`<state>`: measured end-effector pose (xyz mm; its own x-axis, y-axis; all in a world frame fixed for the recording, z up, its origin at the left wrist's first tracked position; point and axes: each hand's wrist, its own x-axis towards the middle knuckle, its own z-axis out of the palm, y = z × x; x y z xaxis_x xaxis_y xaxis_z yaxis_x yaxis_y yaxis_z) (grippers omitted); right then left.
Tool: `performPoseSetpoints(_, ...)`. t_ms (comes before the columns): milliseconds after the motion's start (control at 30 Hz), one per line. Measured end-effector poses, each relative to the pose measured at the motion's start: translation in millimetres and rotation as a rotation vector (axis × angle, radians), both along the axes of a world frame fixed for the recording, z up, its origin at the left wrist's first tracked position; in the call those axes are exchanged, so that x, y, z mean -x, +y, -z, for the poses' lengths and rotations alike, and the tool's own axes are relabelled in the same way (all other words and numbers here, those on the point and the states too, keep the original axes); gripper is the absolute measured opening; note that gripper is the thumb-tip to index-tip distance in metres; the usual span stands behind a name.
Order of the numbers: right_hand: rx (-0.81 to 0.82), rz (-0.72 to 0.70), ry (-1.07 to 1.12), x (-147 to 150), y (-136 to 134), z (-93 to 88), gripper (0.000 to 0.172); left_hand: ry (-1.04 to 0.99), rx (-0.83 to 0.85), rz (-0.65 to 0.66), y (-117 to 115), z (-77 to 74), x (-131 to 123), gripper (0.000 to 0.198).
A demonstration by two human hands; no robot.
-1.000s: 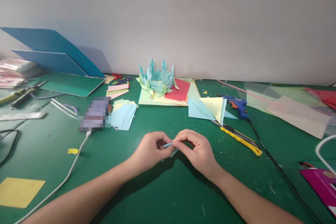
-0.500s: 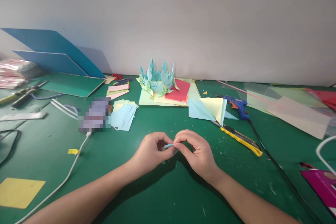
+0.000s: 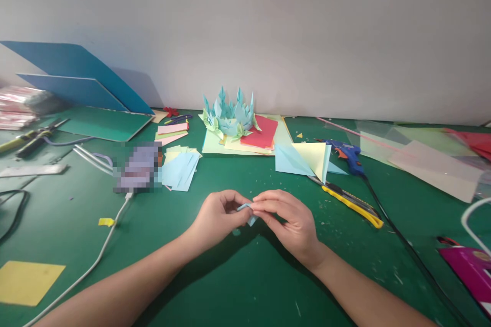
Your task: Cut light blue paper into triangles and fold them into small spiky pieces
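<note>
Left hand: thumb and fingers pinching small blue paper.
Right hand: thumb and fingertips closed on same piece.
Paper spot: between both hands, over green table.
Fold step: apparently creasing or shaping.
Next crease: probably needs left pinch steady, right fingertips pressing.

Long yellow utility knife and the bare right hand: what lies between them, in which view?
Head view: only speckled green tabletop lies between the utility knife and the right hand.
</note>
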<state>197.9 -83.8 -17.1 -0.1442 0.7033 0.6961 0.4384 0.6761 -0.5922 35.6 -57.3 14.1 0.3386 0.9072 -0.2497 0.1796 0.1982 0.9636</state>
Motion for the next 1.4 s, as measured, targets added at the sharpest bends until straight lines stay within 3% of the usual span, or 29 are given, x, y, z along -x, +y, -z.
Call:
performPoseSetpoints(267, -0.043, 0.02, -0.026, 1, -1, -1.5, 0.019, -0.056, 0.074, 0.003, 2, -3.8, -1, 0.021)
performPoseSetpoints(467, -0.008, 0.03, 0.005, 1, 0, -4.9, 0.018, -0.121, 0.068, 0.069, 4, 1.8, 3, 0.034)
performPoseSetpoints(600, 0.107, -0.048, 0.111, 0, -1, -6.3, 0.017, -0.145, 0.067, 0.064, 4, 2.7, 4, 0.037)
performPoseSetpoints(733, 0.397, -0.075, 0.349, -2, 2, -6.3, 0.018, -0.198, 0.07, 0.033, 3, -1.1, 3, 0.033)
performPoseSetpoints(833, 0.546, -0.046, 0.408, -2, 5, -4.5, 0.013, -0.207, 0.068, 0.038, 2, -3.1, 2, 0.03)
performPoseSetpoints(1067, 0.582, -0.14, 0.424, -2, 7, -1.9, 0.011, -0.29, 0.073, 0.052, 2, 0.1, 2, 0.034)
performPoseSetpoints(1167, 0.509, -0.155, 0.425, -2, 8, -1.8, 0.007, -0.281, 0.008, 0.06, 3, 3.6, 2, 0.03)
performPoseSetpoints(1400, 0.476, -0.204, 0.424, -2, 6, -4.2, 0.01, -0.118, -0.417, 0.094, 6, 7.2, 7, 0.007)
